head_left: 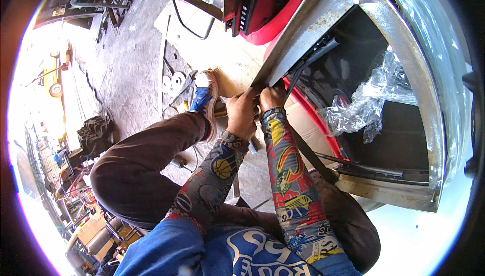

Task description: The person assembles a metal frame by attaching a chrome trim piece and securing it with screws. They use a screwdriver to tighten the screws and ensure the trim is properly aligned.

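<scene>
A rusty, bare metal frame (428, 124) with a large opening stands at my right, its narrow left corner reaching to my hands. My left hand (242, 113) is closed against this corner, fingers curled. Right beside it, my right hand (273, 99) is also closed, just inside the frame's edge. What either hand grips is hidden by the fingers. A black rubber-like strip (299, 74) runs along the frame's inner side down to my right hand. Through the opening show a dark panel (356, 66) with a red edge and crumpled clear plastic wrap (379, 86).
A red and black panel (268, 8) stands ahead, next to a black bent metal tube (194, 36). Clear wrap (444, 28) covers a pale surface behind the frame. Metal parts (177, 81) lie near my shoe (204, 96). Clutter and boxes (91, 230) are at the left.
</scene>
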`<control>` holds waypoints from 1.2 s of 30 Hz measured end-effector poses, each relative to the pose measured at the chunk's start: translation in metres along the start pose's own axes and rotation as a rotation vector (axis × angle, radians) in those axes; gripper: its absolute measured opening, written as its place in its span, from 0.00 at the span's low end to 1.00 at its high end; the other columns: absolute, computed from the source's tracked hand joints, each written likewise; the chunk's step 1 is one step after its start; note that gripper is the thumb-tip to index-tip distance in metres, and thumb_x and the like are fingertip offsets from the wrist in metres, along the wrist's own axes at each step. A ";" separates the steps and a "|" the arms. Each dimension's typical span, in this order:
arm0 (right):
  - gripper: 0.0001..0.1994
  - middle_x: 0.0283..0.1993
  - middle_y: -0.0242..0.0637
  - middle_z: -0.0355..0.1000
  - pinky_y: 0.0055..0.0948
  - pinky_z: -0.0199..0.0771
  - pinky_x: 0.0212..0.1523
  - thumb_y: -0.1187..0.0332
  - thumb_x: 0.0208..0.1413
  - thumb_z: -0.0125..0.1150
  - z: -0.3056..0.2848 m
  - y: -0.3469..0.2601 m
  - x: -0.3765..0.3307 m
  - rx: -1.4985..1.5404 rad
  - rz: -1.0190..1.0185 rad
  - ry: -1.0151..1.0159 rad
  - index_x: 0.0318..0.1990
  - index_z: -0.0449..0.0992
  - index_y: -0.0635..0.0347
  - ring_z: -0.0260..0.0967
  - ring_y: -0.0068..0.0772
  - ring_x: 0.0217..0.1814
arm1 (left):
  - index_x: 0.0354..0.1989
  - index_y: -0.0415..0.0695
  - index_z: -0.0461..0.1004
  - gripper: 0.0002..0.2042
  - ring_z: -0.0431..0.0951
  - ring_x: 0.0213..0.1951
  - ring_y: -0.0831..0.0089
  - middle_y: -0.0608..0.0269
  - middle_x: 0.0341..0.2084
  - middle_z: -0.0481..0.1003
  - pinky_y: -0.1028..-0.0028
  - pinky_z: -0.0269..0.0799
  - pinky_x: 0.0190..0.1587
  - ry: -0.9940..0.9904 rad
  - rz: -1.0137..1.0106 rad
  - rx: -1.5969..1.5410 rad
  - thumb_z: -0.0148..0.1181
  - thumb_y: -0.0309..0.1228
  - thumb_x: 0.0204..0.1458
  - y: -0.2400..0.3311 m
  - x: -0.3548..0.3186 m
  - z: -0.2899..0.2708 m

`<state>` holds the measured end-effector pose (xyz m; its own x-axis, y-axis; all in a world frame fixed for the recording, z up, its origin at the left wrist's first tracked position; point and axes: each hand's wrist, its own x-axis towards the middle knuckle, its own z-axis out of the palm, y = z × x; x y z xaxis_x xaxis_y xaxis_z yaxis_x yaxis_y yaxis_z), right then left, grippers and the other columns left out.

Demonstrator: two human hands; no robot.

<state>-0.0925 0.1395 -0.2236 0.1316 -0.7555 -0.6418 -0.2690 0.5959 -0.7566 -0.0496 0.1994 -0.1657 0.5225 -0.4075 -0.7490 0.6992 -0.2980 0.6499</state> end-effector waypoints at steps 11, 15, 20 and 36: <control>0.19 0.43 0.62 0.76 0.50 0.75 0.50 0.65 0.51 0.47 -0.005 0.003 -0.001 -0.137 -0.063 -0.029 0.38 0.80 0.72 0.74 0.63 0.49 | 0.45 0.37 0.76 0.14 0.80 0.36 0.61 0.53 0.32 0.80 0.68 0.75 0.39 -0.176 0.538 0.721 0.62 0.28 0.49 -0.010 0.005 -0.016; 0.17 0.42 0.61 0.77 0.47 0.75 0.50 0.66 0.52 0.50 -0.003 0.027 0.014 -0.268 -0.198 -0.097 0.36 0.80 0.71 0.75 0.60 0.48 | 0.41 0.33 0.79 0.10 0.75 0.33 0.81 0.65 0.30 0.80 0.76 0.73 0.38 0.142 0.286 0.344 0.60 0.27 0.58 -0.008 -0.008 -0.006; 0.16 0.48 0.61 0.75 0.49 0.73 0.50 0.67 0.51 0.49 0.003 0.037 0.025 -0.130 -0.121 -0.084 0.39 0.79 0.69 0.72 0.62 0.52 | 0.39 0.45 0.83 0.09 0.83 0.29 0.58 0.48 0.28 0.79 0.67 0.75 0.31 0.288 0.824 1.103 0.63 0.35 0.54 0.001 -0.025 -0.001; 0.08 0.33 0.32 0.74 0.33 0.71 0.47 0.67 0.52 0.55 -0.034 0.020 0.023 0.626 0.255 -0.522 0.37 0.76 0.58 0.71 0.33 0.38 | 0.39 0.51 0.81 0.10 0.80 0.27 0.53 0.52 0.21 0.78 0.59 0.75 0.31 0.310 0.758 1.080 0.64 0.34 0.48 -0.012 -0.017 0.005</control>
<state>-0.1276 0.1247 -0.2492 0.6025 -0.4472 -0.6610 0.2062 0.8874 -0.4124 -0.0689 0.2058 -0.1598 0.7928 -0.6055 -0.0693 -0.4614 -0.6706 0.5809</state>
